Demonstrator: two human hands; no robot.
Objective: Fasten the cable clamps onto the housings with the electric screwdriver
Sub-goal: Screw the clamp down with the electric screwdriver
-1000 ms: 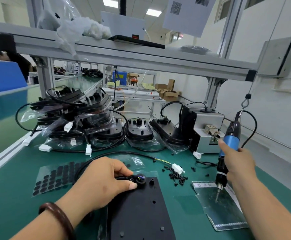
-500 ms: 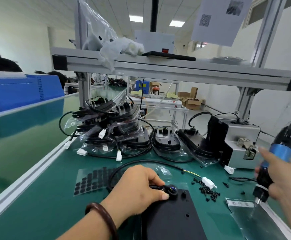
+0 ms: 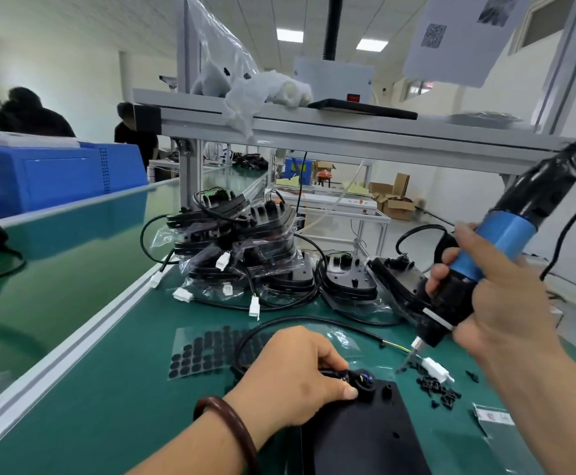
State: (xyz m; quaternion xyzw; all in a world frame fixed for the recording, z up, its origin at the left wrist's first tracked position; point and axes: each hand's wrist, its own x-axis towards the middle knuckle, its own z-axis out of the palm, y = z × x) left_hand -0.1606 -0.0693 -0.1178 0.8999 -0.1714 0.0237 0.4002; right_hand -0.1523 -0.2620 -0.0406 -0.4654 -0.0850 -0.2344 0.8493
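Visitor: Matting (image 3: pixel 108 389) in dark green covers the whole bench, yes?

Colleague: Yes. It is edged on the left by an aluminium rail (image 3: pixel 74 344), and beyond that a second green bench (image 3: pixel 57 269) carries a blue crate (image 3: pixel 57 176). Overhead, a grey frame shelf (image 3: pixel 348 132) holds crumpled plastic bags (image 3: pixel 262 90). The room has white walls and ceiling lights (image 3: pixel 290 35). Cardboard boxes (image 3: pixel 396 197) sit on the floor far back, and two people (image 3: pixel 29 114) are bent over at the far left.

Visitor: Where is the work itself?

Colleague: Near edge, centre. A black housing (image 3: pixel 365 437) lies flat on the matting, with the cable clamp (image 3: pixel 361 385) at its far left corner. The left hand (image 3: pixel 293 375), with a brown bracelet (image 3: pixel 231 430) on its wrist, curls round the clamp and the black cable (image 3: pixel 314 320) feeding it. Its thumb presses at the housing's edge.

Visitor: And the other?

Colleague: The right hand (image 3: pixel 495 303) grips the electric screwdriver (image 3: pixel 499 245), tilted with the bit pointing down-left. Its tip hangs just beside a white connector (image 3: pixel 435 368) and a scatter of loose black screws (image 3: pixel 440 392), right of the housing. I cannot tell whether the tip touches the matting.

Visitor: What clutters the rest?

Colleague: Bagged housings (image 3: pixel 242 255) are piled behind, trailing cables and white plugs. A clear sheet of round black pads (image 3: pixel 204 351) lies left of the cable loop, and a clear bag (image 3: pixel 495 416) lies at the right. The left hand hides most of the clamp. The right hand and tool cover part of the rightmost housing behind.
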